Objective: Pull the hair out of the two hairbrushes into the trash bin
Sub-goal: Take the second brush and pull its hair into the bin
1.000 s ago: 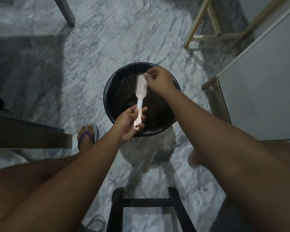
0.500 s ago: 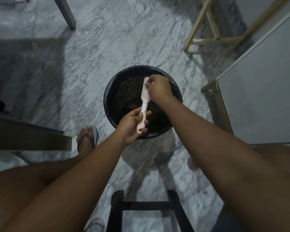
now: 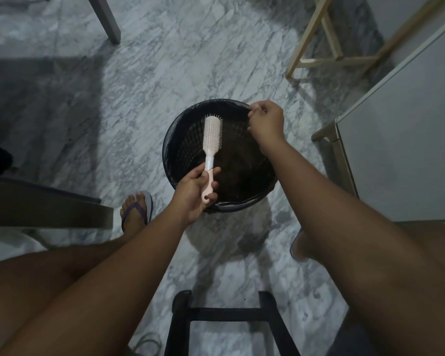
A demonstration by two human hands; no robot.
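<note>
A pink hairbrush (image 3: 211,140) with a white collar is held over the black mesh trash bin (image 3: 180,140), bristles facing up. My left hand (image 3: 195,191) grips its handle at the bin's near rim. My right hand (image 3: 266,122) is apart from the brush, at the bin's far right rim, with its fingertips pinched together. I cannot make out whether anything is between them. A dark brownish mass (image 3: 238,173) lies inside the bin. Only one hairbrush is in view.
The bin stands on a marble floor (image 3: 152,80). A white cabinet (image 3: 401,150) is to the right, a pale wooden frame (image 3: 326,57) behind it. A black stool frame (image 3: 229,312) is near me, and my sandalled foot (image 3: 136,209) is left of the bin.
My right hand has left the brush head and moved right to the bin's far rim, fingers pinched. The left hand turned the brush so its bristles face up.
</note>
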